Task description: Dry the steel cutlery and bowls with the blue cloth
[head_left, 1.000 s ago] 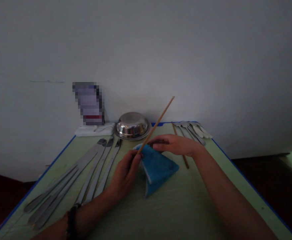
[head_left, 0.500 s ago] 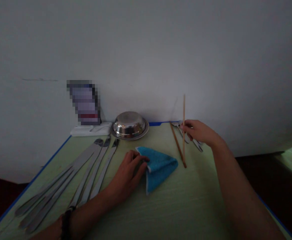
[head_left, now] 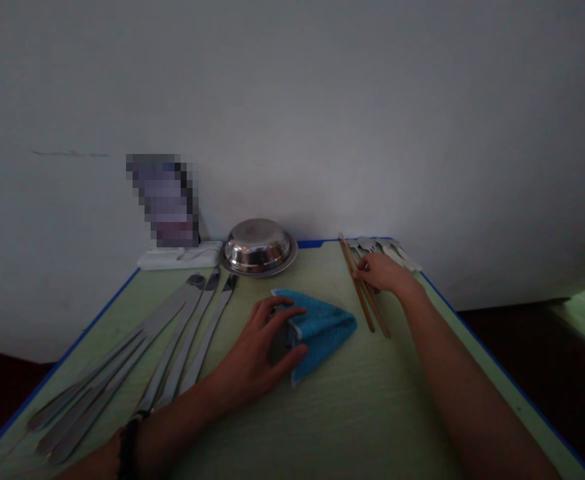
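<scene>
Where a pale green table [head_left: 352,427] spreads around a folded blue cloth [head_left: 329,327], its blue-trimmed left edge slants well to the left of the cloth and its right edge well to the right. Green tabletop runs from the cloth toward the viewer.

Long metal cutlery [head_left: 165,310] fans out left of the cloth. Beyond the cloth, from left to right, stand a pixelated upright panel [head_left: 167,203] on a white base [head_left: 165,257], an upturned steel bowl [head_left: 258,243], then spoons [head_left: 368,243]. A grey wall [head_left: 292,100] rises behind them in dim light.

Over the cloth's left part, the left hand [head_left: 262,350] is loosely spread, thumb and fingers apart, gripping nothing; whether fingertips press the fabric cannot be told. Right of the cloth, two wooden chopsticks [head_left: 364,305] lie slanted, and the right hand [head_left: 382,272] has its fingers bunched at them; pinching or merely touching, it's unclear.
</scene>
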`<state>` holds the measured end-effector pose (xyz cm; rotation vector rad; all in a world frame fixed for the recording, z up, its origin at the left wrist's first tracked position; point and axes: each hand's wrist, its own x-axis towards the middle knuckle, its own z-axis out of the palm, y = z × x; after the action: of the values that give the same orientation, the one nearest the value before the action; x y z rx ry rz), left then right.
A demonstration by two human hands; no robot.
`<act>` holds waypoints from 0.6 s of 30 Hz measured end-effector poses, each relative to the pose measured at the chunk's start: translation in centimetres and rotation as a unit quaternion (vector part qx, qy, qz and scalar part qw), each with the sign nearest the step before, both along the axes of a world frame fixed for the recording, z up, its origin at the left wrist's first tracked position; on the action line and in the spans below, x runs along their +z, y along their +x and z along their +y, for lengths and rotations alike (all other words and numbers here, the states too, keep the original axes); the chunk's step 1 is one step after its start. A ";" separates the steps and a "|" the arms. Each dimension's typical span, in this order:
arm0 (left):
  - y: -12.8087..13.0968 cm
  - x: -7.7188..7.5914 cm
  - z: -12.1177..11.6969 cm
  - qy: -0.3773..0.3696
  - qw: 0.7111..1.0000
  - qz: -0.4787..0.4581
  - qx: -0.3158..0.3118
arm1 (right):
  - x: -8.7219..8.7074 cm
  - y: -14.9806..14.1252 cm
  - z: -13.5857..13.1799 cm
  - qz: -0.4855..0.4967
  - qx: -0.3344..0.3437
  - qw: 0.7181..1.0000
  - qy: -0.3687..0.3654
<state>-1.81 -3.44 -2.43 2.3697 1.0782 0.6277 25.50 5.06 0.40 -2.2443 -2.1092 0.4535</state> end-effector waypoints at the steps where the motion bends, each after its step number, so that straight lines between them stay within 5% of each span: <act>1: 0.0 -0.1 0.0 0.006 1.000 0.003 0.001 | -0.1 -0.1 0.0 0.001 -0.001 1.000 -0.001; 11: 0.1 -1.2 1.0 0.028 0.997 -0.055 0.044 | -0.6 -0.3 0.0 0.021 -0.009 1.000 -0.014; 18: -0.2 -0.6 1.2 -0.048 0.973 -0.146 0.170 | -0.5 -0.4 -0.1 0.030 -0.013 0.999 -0.024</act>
<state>-1.97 -2.23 -2.99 1.9472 1.3526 0.9845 25.13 4.96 -0.15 -2.2507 -2.0607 0.5690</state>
